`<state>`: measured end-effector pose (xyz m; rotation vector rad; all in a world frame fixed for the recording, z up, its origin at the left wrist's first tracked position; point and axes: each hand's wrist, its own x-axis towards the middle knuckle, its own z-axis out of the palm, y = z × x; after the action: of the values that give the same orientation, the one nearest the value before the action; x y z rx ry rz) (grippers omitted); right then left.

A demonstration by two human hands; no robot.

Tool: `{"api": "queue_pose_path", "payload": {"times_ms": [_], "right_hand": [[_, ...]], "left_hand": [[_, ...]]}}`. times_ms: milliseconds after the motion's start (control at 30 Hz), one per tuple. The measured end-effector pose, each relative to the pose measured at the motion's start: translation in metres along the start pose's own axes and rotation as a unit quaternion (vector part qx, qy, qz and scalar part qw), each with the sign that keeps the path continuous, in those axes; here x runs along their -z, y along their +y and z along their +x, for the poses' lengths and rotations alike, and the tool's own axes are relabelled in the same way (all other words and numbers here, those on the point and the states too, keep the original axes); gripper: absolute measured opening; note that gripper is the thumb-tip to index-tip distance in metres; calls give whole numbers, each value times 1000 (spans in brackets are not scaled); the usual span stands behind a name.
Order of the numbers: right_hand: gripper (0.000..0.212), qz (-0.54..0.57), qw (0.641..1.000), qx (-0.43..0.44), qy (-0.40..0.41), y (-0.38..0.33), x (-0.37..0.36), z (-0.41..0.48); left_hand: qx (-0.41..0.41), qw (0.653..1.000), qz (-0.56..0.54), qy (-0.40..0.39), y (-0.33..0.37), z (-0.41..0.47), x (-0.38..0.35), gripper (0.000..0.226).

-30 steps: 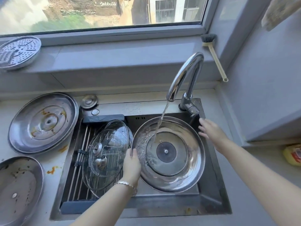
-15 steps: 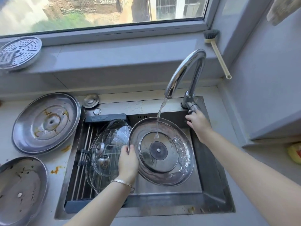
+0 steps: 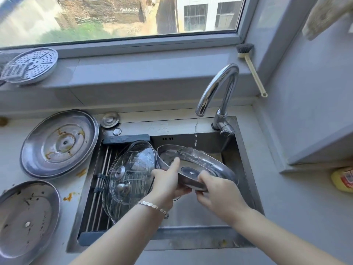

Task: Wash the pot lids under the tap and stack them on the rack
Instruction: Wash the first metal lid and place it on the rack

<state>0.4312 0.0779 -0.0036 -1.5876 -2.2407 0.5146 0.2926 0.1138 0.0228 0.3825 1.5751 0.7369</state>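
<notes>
A wet steel pot lid (image 3: pixel 200 163) is tilted over the sink (image 3: pixel 242 169), its underside facing up. My left hand (image 3: pixel 168 183) grips its near left rim, index finger lying across the inside. My right hand (image 3: pixel 217 192) grips the near rim beside it. The tap (image 3: pixel 217 88) gives only a thin trickle of drops onto the lid's far edge. Two glass lids (image 3: pixel 129 176) lean stacked on the roll-up rack (image 3: pixel 99 188) over the sink's left half.
Two dirty steel lids lie on the counter at left, one stained orange (image 3: pixel 59 144), the other (image 3: pixel 26 220) nearer me. A perforated steamer plate (image 3: pixel 30 65) and a dish brush (image 3: pixel 250 64) sit on the windowsill. A yellow bottle (image 3: pixel 342 179) lies at right.
My right hand left the tap handle and took hold of the lid's near rim. The water went from a stream to a trickle. The lid tipped flatter and its rim swung toward me.
</notes>
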Motion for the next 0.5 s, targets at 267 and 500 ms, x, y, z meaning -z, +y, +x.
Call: {"api": "queue_pose_path", "payload": {"times_ms": [267,500], "right_hand": [[17,355,867,-313,156,23,27,18],[95,479,737,-445,169,43,11,10]], "left_hand": [[-106,989,92,-46,6,-12,19,14],[-64,989,132,-23,-22,-7,45,11]]}}
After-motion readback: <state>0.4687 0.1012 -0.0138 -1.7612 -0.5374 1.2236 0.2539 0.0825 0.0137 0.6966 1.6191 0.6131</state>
